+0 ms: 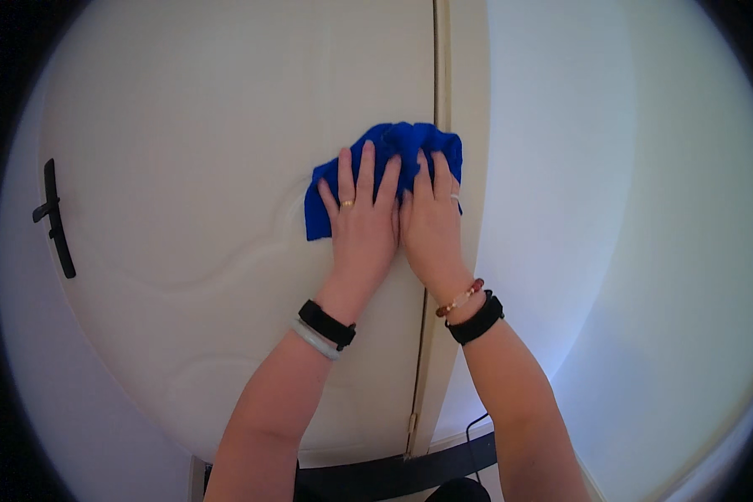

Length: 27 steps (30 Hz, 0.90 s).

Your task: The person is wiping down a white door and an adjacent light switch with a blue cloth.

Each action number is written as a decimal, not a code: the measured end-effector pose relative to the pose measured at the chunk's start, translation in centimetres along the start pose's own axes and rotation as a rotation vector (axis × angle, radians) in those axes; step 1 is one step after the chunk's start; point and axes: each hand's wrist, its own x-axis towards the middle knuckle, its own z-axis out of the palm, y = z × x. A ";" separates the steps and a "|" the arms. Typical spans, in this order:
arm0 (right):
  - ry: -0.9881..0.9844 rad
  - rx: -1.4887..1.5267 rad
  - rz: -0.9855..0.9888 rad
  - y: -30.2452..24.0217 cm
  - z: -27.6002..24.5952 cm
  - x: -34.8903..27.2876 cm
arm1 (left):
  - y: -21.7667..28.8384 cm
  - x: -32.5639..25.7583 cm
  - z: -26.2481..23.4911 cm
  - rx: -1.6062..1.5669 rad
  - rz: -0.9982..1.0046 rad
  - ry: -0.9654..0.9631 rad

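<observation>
A crumpled blue cloth [318, 219] lies against the cream door [226, 109] near its right edge, reaching over onto the door frame [464, 84]. My left hand [366, 213] presses flat on the cloth, fingers spread and pointing up. Close beside it, thumbs together, my right hand [433, 222] rests on the cloth's right part with its fingers stretched out. A fold of cloth hides some of the right fingertips. Both wrists wear black bands; a pale bangle [315, 339] is on the left and a beaded bracelet [460, 299] on the right.
A black door handle [59, 219] sits on the door's far left side. To the right of the frame is a white wall [560, 167]. Low down are a hinge [412, 424], a dark baseboard strip [368, 477] and a thin black cable [470, 443].
</observation>
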 end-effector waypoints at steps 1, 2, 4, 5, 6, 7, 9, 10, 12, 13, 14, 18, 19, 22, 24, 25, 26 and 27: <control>-0.021 0.006 0.021 -0.4 -0.5 0.1 | 0.2 0.2 -0.6 -0.015 -0.008 -0.020; -0.026 0.002 0.023 -0.9 -1.0 0.2 | 0.4 0.3 -1.2 -0.029 -0.016 -0.043; -0.072 -0.036 0.055 -1.8 -1.7 0.6 | 0.5 0.8 -2.4 -0.039 -0.015 -0.061; -0.102 -0.039 0.054 -2.0 -2.1 0.6 | 0.5 0.9 -2.8 -0.039 -0.010 -0.086; -0.121 -0.036 0.075 -2.8 -2.6 0.7 | 0.6 1.0 -3.8 -0.046 -0.011 -0.134; -0.154 -0.042 0.109 -3.5 -3.2 0.8 | 0.6 1.3 -4.7 -0.059 -0.014 -0.185; -0.194 -0.034 0.175 -4.3 -3.9 0.8 | 0.5 1.4 -5.5 -0.073 -0.016 -0.239; -0.199 -0.031 0.182 -4.3 -4.0 0.7 | 0.6 1.3 -5.6 -0.084 -0.012 -0.266; -0.258 -0.051 0.231 -4.3 -4.1 0.1 | 0.8 1.0 -6.0 -0.101 -0.021 -0.337; -0.267 -0.057 0.227 -3.7 -3.8 -1.8 | 1.1 -0.7 -5.8 -0.092 -0.027 -0.379; -0.276 -0.044 0.226 -3.3 -3.6 -3.6 | 1.3 -2.4 -5.5 -0.083 -0.033 -0.419; -0.392 -0.047 0.262 -2.0 -3.4 -6.9 | 1.1 -5.2 -4.6 -0.125 -0.032 -0.492; -0.427 -0.047 0.262 -1.7 -3.2 -7.6 | 0.7 -6.0 -4.4 -0.120 -0.008 -0.523; -0.444 0.017 0.252 -1.0 -3.1 -9.2 | -0.3 -7.1 -3.5 -0.056 0.057 -0.533; -0.452 -0.050 0.162 0.5 -2.7 -9.5 | -0.6 -7.3 -2.9 0.003 0.099 -0.510; -0.463 -0.121 0.081 1.3 -2.4 -9.4 | -0.6 -7.1 -2.5 0.006 0.105 -0.520; -0.457 -0.117 0.074 1.9 -2.0 -9.1 | -0.7 -6.7 -2.1 0.011 0.112 -0.530; -0.400 -0.169 0.018 2.5 -1.7 -8.2 | -0.8 -6.1 -1.7 0.006 0.109 -0.503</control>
